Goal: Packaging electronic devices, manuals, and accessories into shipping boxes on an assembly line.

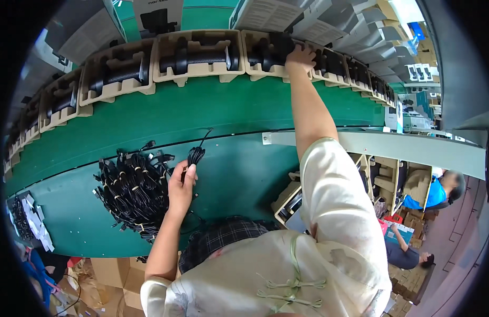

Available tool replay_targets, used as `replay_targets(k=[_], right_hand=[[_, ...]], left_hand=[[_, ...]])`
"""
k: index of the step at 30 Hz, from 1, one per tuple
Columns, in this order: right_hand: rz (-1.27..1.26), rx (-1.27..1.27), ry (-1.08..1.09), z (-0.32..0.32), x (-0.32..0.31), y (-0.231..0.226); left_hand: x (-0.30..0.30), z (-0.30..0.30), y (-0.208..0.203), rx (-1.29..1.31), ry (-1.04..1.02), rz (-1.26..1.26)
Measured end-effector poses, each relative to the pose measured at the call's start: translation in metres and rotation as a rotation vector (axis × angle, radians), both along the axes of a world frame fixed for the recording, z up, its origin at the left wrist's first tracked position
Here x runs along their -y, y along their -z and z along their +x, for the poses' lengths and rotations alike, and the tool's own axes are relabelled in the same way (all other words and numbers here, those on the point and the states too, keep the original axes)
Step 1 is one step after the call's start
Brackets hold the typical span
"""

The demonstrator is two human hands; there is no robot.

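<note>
My left hand [182, 186] pinches a coiled black cable [196, 155] between thumb and fingers, its loose end sticking up. A big heap of similar bundled black cables [132, 187], tied with light bands, lies just left of that hand on the green bench. My right arm reaches far forward over the row of trays. There my right hand [301, 58] has its fingers bent around the edge of a dark black piece [282, 46] in a beige moulded tray [253, 75]; the piece's exact kind is unclear. Black cylindrical devices [205, 55] sit in the neighbouring trays.
Beyond the trays stand white-and-grey printed boxes [271, 15]. A metal rail [413, 149] runs along the right. More trays [384, 177] are stacked below my right arm. White papers [38, 222] lie at far left. Two other people work at the right, one in blue [437, 191].
</note>
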State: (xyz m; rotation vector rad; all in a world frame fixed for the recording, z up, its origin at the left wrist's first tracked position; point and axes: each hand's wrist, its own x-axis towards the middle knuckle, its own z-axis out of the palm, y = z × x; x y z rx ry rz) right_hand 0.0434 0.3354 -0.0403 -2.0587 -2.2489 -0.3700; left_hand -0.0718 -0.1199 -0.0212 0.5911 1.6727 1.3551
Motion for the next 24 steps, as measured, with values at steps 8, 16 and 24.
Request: replay_targets(k=[8,16,24], right_hand=[[0.041,-0.206,-0.128,0.002,0.001,-0.023],[-0.246,-0.484,-0.467,0.008,-0.036,-0.015],[-0.354,-0.611,-0.49,-0.006,-0.026,-0.021]], left_hand=[[0.001,-0.006,-0.012,-0.108,0.011,-0.014],[0.008,-0.007,0.004,-0.057,0.005,-0.045],[0.008,-0.009,0.016,-0.001,0.009,-0.001]])
